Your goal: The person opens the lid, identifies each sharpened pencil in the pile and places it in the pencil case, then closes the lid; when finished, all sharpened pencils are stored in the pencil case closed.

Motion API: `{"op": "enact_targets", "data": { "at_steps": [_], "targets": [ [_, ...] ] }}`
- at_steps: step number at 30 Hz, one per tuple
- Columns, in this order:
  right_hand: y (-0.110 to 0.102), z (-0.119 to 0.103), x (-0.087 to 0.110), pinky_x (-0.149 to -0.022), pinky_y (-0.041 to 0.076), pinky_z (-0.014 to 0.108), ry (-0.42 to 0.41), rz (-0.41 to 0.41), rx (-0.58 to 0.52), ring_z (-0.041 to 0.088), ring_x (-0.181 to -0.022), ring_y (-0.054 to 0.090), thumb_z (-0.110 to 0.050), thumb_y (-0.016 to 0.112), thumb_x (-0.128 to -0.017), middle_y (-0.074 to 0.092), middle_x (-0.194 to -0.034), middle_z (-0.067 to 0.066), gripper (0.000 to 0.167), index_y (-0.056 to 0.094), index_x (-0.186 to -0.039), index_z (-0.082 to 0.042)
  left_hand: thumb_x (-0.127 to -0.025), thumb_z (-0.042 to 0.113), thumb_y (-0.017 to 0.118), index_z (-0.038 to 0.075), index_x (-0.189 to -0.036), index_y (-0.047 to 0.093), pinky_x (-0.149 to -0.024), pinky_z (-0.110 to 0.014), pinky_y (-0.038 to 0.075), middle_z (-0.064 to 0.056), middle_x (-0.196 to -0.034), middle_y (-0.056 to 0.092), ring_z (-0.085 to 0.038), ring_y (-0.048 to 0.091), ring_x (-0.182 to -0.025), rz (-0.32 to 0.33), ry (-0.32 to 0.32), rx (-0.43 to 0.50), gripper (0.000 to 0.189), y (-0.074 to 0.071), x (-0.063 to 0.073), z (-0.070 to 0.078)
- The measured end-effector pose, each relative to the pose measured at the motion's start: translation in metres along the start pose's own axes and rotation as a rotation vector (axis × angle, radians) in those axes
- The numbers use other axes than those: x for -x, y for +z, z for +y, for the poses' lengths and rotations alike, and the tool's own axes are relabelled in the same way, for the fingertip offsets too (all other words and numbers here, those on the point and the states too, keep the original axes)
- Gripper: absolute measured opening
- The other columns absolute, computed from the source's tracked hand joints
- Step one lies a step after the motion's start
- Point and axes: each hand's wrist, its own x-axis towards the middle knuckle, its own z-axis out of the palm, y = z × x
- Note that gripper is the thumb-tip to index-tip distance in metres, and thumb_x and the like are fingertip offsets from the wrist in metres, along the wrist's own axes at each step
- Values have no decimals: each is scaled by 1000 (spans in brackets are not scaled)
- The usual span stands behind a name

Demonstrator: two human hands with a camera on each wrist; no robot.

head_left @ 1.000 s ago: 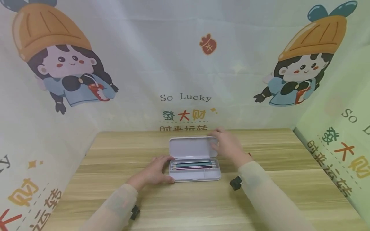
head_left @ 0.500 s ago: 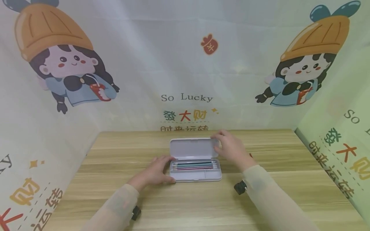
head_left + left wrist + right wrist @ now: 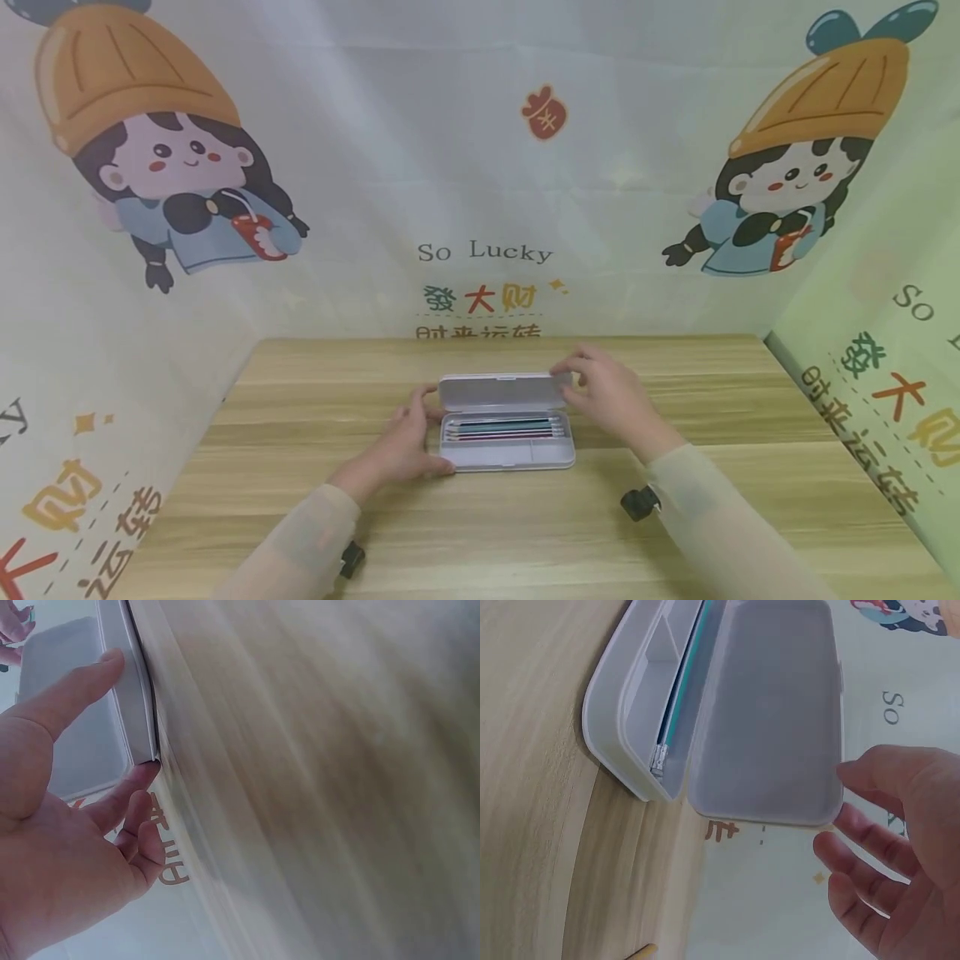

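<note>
A white pencil case (image 3: 487, 456) lies on the table with its lid (image 3: 498, 392) raised, tilting over the back. Several pencils (image 3: 502, 431) lie in its rear compartment, while the front compartments show bare. At the case's left end, my left hand (image 3: 397, 446) grips it, thumb near the front corner and fingers at the back. The left wrist view has that thumb (image 3: 105, 671) against the case wall (image 3: 135, 712). My right hand (image 3: 611, 396) pinches the lid's right upper corner between thumb and index finger; its other fingers (image 3: 859, 870) are loosely bent beyond the lid.
The wooden table (image 3: 480, 533) meets a printed cloth backdrop (image 3: 360, 183) behind and at both sides. A yellow-tipped thin item (image 3: 643, 951) shows at the bottom of the right wrist view. Small black wrist cameras (image 3: 640, 503) hang beside the sleeves.
The lid has swung forward and down over the case, the right hand following at its corner. The left hand's fingers have lifted a little; the case stays in place.
</note>
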Motion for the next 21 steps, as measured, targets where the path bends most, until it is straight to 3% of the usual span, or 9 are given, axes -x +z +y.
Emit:
{"op": "enact_targets", "data": {
  "at_steps": [3, 7, 12, 17, 21],
  "targets": [
    [-4, 0, 4, -73, 55, 32, 3, -18, -40, 18, -89, 64, -21, 77, -91, 70, -111, 0, 19, 77, -109, -18, -64, 18, 98, 6, -161, 18, -117, -58, 38, -15, -143, 63, -38, 46, -132, -7, 4, -26, 126, 0, 1, -1],
    [-9, 3, 7, -67, 51, 28, -10, -65, -61, 13, -80, 61, -23, 78, -91, 72, -102, -3, 13, 79, -103, -19, -68, 24, 96, 6, -158, 26, -111, -57, 42, -15, -143, 62, -35, 48, -126, -17, 32, -65, 116, -2, 3, -1],
    [-10, 10, 12, -64, 51, 26, -6, -186, -119, 7, -73, 59, -27, 80, -89, 71, -90, -8, 9, 79, -96, -21, -71, 25, 94, 17, -149, 41, -107, -59, 44, -13, -141, 62, -32, 48, -122, -35, 40, -62, 95, -3, 4, -3],
    [-6, 17, 18, -67, 52, 27, 4, -278, -152, 9, -77, 60, -30, 85, -83, 74, -94, -8, 24, 79, -103, -19, -74, 26, 93, 25, -140, 48, -107, -58, 44, -11, -151, 56, -31, 46, -124, -51, 41, -69, 80, -3, 5, -6],
    [-3, 22, 21, -78, 57, 35, 23, -336, -215, 17, -91, 65, -33, 86, -82, 75, -110, 0, 33, 78, -108, -16, -74, 26, 93, 26, -138, 52, -106, -55, 45, -7, -150, 56, -30, 46, -123, -52, 49, -79, 76, -3, 5, -5]
  ]
}}
